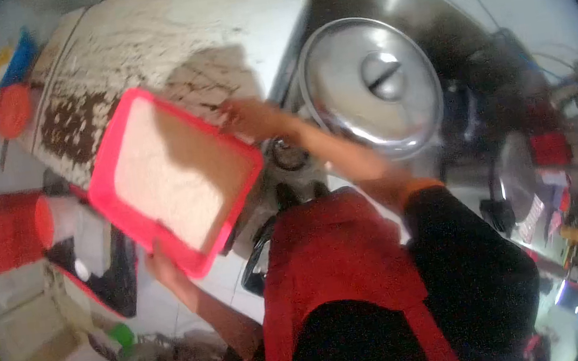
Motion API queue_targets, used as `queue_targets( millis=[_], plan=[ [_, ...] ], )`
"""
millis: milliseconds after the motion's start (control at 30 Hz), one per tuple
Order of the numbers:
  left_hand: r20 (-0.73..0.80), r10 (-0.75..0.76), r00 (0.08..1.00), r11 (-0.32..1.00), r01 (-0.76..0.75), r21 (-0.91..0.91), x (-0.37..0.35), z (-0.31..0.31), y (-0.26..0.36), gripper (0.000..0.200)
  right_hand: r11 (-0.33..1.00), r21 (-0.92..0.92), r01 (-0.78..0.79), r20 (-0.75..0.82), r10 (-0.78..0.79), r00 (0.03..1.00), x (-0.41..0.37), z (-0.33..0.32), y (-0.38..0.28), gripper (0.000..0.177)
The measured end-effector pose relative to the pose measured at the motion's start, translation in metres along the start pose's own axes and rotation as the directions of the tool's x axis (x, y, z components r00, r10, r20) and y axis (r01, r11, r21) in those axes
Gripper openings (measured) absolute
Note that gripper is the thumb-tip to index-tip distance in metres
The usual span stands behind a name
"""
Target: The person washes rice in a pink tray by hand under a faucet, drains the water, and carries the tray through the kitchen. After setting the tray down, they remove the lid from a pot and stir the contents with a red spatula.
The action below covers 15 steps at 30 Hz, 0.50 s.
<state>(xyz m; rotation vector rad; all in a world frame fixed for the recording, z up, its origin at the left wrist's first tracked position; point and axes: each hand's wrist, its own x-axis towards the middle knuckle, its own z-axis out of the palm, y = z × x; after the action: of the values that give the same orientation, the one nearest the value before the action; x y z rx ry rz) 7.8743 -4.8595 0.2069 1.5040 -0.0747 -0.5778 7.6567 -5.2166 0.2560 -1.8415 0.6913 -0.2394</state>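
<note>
A pinkish-red rectangular plastic tub (201, 260) is held tilted in front of me, above the worn white surface. Pale cream stuff (160, 168) fills it, partly in shadow; whether it is grains or powder I cannot make out. My left hand (163, 261) grips the near rim, with its fingers closed against the wall. At the opposite rim is my right hand (252, 119), closed on the edge and smeared by motion, so its fingertips are not clear. A large steel pot lid (371, 85) with a round knob lies just right of my right hand.
The white surface (160, 29) with peeling, dark-stained paint spreads behind the tub. An orange-red plastic item (13, 111) hangs at the left. Below it are a red container (14, 231) and a white cup (64, 221). Cookware (518, 172) crowds the right side.
</note>
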Motion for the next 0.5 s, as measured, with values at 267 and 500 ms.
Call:
queue_targets(
  millis=[267, 500],
  plan=[
    [-0.046, 0.265, 0.963, 0.81, -0.197, 0.553, -0.005, 0.001, -0.005, 0.045, 0.967, 0.046, -0.249, -0.766, 0.194, 0.612, -0.147, -0.131, 0.156, 0.046],
    [-0.183, 0.217, 0.959, 0.837, -0.086, 0.541, -0.033, 0.026, -0.003, 0.051, 0.726, 0.682, -0.088, -0.606, 0.628, 0.489, -0.199, -0.191, 0.181, 0.062]
  ],
)
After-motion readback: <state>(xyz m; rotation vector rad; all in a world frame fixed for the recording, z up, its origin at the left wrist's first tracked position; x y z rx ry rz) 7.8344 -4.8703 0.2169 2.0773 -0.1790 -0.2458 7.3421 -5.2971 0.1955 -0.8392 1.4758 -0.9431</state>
